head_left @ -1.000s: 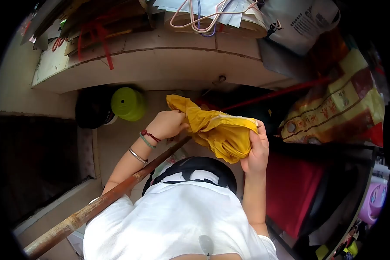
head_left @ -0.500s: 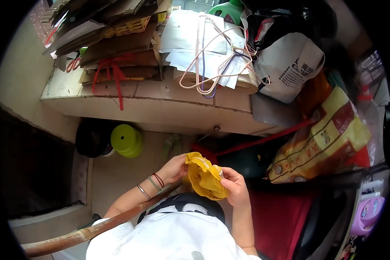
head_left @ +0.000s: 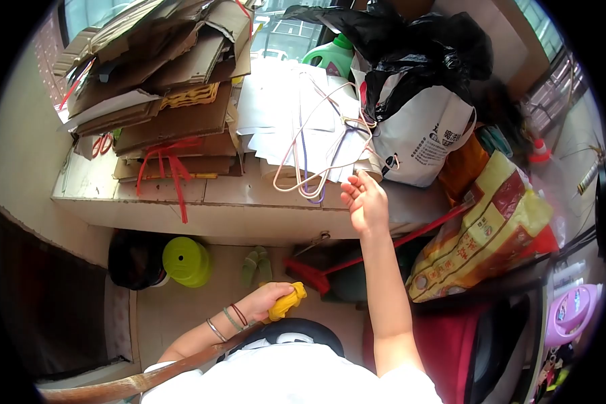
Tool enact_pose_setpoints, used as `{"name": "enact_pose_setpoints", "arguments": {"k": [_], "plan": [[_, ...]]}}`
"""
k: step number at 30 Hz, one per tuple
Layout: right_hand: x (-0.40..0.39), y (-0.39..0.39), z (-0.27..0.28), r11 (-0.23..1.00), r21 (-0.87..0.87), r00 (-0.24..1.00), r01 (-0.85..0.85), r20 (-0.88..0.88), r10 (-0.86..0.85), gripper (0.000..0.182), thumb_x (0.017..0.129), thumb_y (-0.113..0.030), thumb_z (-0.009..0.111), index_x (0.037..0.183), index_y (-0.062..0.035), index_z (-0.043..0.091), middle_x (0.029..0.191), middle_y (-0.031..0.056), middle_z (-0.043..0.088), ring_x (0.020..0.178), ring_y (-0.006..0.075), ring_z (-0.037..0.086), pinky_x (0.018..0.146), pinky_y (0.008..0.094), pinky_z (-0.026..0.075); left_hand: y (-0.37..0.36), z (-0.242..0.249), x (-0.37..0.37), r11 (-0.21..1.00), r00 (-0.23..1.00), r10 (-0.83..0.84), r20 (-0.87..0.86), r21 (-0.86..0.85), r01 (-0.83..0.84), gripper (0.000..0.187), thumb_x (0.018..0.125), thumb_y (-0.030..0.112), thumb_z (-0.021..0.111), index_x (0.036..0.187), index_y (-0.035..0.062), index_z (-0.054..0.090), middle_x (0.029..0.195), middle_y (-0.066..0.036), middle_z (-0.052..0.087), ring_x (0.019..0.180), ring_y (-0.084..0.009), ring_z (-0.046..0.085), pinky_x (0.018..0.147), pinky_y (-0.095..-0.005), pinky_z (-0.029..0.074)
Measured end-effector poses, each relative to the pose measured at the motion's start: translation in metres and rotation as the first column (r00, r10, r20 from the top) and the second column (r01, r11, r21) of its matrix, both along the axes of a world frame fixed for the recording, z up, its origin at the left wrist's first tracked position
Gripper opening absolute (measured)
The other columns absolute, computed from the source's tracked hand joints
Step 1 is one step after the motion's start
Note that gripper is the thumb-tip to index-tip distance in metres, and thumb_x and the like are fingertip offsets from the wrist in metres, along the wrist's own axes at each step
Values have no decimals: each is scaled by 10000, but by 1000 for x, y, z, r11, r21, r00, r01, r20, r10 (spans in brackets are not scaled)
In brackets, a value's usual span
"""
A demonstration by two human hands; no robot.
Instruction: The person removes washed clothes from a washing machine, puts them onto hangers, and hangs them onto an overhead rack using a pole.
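Observation:
In my left hand (head_left: 261, 303), low in front of my body, is a crumpled yellow cloth-like piece (head_left: 289, 301); my fingers are closed round it. My right hand (head_left: 367, 207) reaches forward to the ledge, palm turned up, its fingers loosely apart and holding nothing. Right beside those fingertips lie pink and purple wire hangers (head_left: 296, 176), on top of white paper sheets (head_left: 266, 111). A white printed bag (head_left: 424, 145) stands just beyond my right hand.
Flattened cardboard (head_left: 175, 121) is stacked on the ledge (head_left: 161, 212), with red ribbon hanging down. Underneath are a green stool (head_left: 186, 261) and green slippers (head_left: 256, 266). A yellow printed sack (head_left: 478, 232) leans at the right. A curved wooden bar (head_left: 114, 387) crosses near my left arm.
My right hand has let go of the yellow piece and moved forward to the ledge. The piece, spread between both hands before, is now bunched in my left hand, slightly lower.

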State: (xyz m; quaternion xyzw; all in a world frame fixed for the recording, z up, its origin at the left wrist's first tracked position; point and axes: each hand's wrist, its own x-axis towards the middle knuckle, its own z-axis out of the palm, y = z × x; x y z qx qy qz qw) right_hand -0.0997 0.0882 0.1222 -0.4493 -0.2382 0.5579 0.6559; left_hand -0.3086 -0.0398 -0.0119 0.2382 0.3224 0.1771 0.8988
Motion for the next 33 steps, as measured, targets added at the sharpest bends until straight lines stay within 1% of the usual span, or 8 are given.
{"name": "enact_pose_setpoints", "arguments": {"k": [4,12,15,16,19,24,27,33], "plan": [[17,48,-8,989,-69,965,-130,-237,110,160,840,-152,560,946,-45,505,802,42,575,684,163,586,570,279,491,7,7,-12,992,998,-60,-12,112,61,267,883,247,501,1018,22,555,908,-35,569,806,-113,532,710,-227,450],[-5,84,1,964,-258,981,67,196,-16,127,816,-202,580,835,-89,526,642,19,553,510,135,554,437,251,430,17,14,-20,890,969,-148,-197,401,218,194,866,232,541,908,43,562,817,-10,550,736,-89,506,653,-216,422],[4,106,-7,981,-178,932,79,362,-9,120,824,-215,566,795,-110,516,575,-4,496,468,113,500,425,236,407,21,17,-21,648,873,-148,-466,621,441,200,875,237,510,845,42,540,738,-52,557,671,-153,517,630,-249,429],[1,107,-3,983,-144,959,116,272,-73,147,845,-210,534,746,-117,481,546,-24,428,441,97,434,416,224,378,20,16,-21,432,828,-11,-560,744,509,205,871,228,487,821,33,526,713,-138,574,657,-263,557,622,-322,451],[-3,94,14,992,121,999,-25,-44,30,165,874,-183,491,727,-123,445,546,-29,395,459,94,424,409,222,349,21,7,-23,177,736,175,-654,757,630,207,872,228,484,881,26,529,774,-188,581,708,-330,578,631,-373,474],[-18,37,37,931,310,968,-193,-95,232,167,904,-193,467,766,-102,441,591,-9,397,484,89,393,425,219,325,30,10,-26,118,673,351,-652,743,659,152,829,175,495,859,28,523,772,-189,593,686,-361,583,597,-410,485],[-15,-14,31,828,440,899,-348,-93,427,121,899,-167,467,817,-79,448,618,3,402,498,104,408,428,211,337,39,16,-25,125,661,440,-608,770,626,203,817,141,505,993,44,538,797,-186,594,701,-351,585,593,-397,489],[39,-139,-12,804,502,931,-319,326,165,127,854,-147,532,820,-26,516,701,100,456,528,146,439,456,206,371,39,53,-8,-86,700,627,-341,863,497,425,796,101,561,1214,121,488,793,-126,462,622,-302,527,550,-368,451]]}}
